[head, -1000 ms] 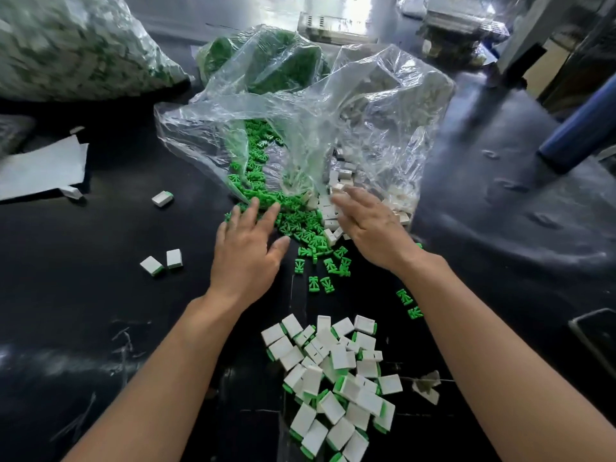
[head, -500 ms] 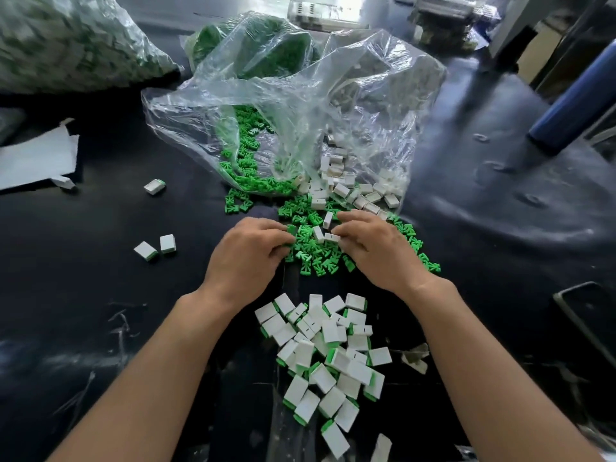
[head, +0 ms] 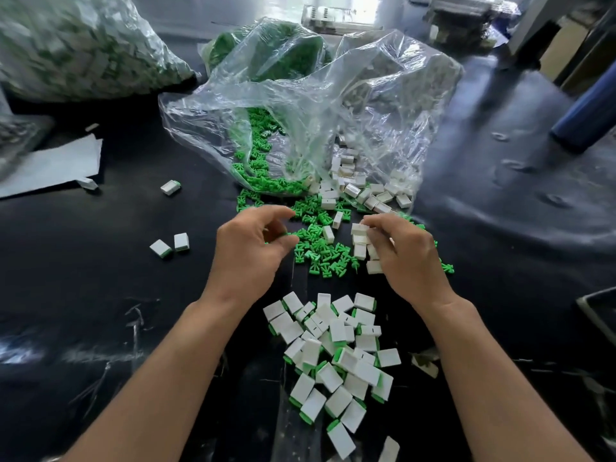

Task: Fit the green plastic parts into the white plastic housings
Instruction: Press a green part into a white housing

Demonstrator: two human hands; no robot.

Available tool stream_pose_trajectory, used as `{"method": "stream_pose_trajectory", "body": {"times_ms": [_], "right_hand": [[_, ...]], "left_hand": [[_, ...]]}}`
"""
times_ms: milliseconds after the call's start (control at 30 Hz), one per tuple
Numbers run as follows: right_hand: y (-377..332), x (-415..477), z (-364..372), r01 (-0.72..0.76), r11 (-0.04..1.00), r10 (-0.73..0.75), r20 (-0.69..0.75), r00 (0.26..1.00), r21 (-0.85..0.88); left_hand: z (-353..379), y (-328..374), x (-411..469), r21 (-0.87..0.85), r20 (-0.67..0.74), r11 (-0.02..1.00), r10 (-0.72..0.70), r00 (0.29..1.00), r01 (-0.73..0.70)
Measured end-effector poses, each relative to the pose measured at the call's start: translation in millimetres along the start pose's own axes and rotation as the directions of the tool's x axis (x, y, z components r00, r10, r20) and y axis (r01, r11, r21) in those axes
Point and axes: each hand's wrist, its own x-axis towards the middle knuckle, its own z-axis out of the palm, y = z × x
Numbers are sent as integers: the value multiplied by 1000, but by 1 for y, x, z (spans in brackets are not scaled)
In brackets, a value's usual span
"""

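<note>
loosely, small green plastic clip-shaped parts [head: 320, 251] spill from a crinkled clear plastic bag [head: 300, 111] onto the glossy black desk [head: 100, 295]. the right hand [head: 406, 258] has its grip pinching a stack of white boxy plastic housings [head: 361, 241]. the left hand [head: 253, 248] curls over the green heap; i cannot tell whether its grip holds one. white blocks with green ends [head: 333, 345] lie piled nearest.

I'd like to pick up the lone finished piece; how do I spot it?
Find the clear bag spilling green parts. Left of it, on the black table, lies a white housing with a green end. Unlike the pair nearer you, it sits alone.
</note>
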Motion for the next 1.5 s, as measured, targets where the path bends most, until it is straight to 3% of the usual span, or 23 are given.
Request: {"method": "stream_pose_trajectory", "body": {"times_ms": [267,433,600,767,933,1067,1233,1500], "right_hand": [[-6,-1,0,30,999,-31,-25,999,-19],[-14,-4,-1,64,998,-65,-29,997,-26],[-25,-9,2,86,996,-86,1,996,-16],[-33,-10,6,74,991,-75,-1,997,107],[-34,-9,5,30,967,-26,-18,999,252],[-35,-11,5,15,962,-16,2,1000,272],[-36,-11,5,-47,948,37,37,999,314],[-39,-16,8,-42,919,13,77,997,391]], "left_hand": [[3,10,-12,-256,145,933,-222,964,253],[4,11,-4,-528,252,762,-281,926,375],[4,17,-5,-649,353,619,-270,896,442],[3,19,-2,-717,388,506,-282,877,480],[4,21,-3,-695,413,519,-277,868,497],[5,24,-6,-678,442,508,-297,847,531],[7,20,-5,-648,416,568,-293,861,507],[8,19,-9,-679,438,538,-249,864,500]]}}
